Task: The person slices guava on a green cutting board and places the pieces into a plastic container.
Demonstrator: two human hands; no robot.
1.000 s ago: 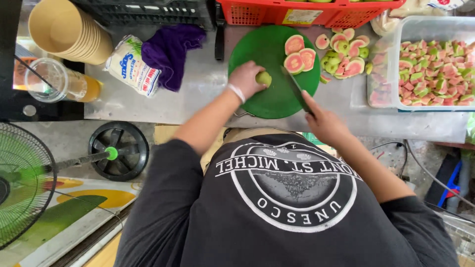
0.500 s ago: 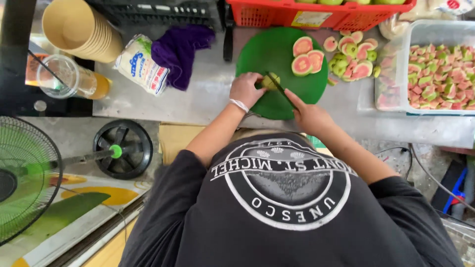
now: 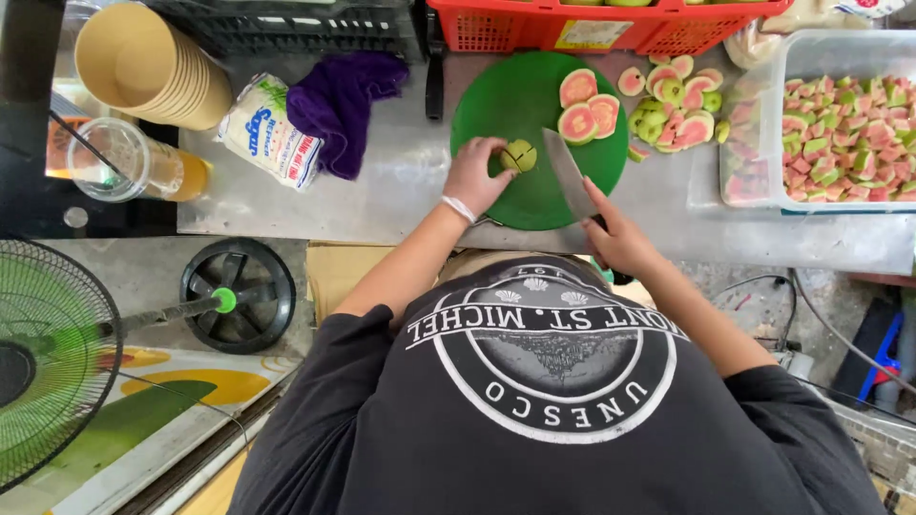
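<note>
A stack of paper cups [image 3: 153,62] sits at the far left of the steel counter [image 3: 401,191], then a white sugar bag [image 3: 269,131] and a purple cloth [image 3: 342,107], with bare metal between the cloth and the round green cutting board [image 3: 515,100]. The left hand [image 3: 474,177] curls over the board's near-left part, fingertips pinching a small green guava [image 3: 520,154] that lies just right of them. The right hand [image 3: 620,238] is closed on a knife [image 3: 570,175], index finger along the blade, which stands just right of the fruit. Pink halved slices [image 3: 590,110] lie at the board's far edge; a clear tub of cut pieces [image 3: 840,133] sits right
</note>
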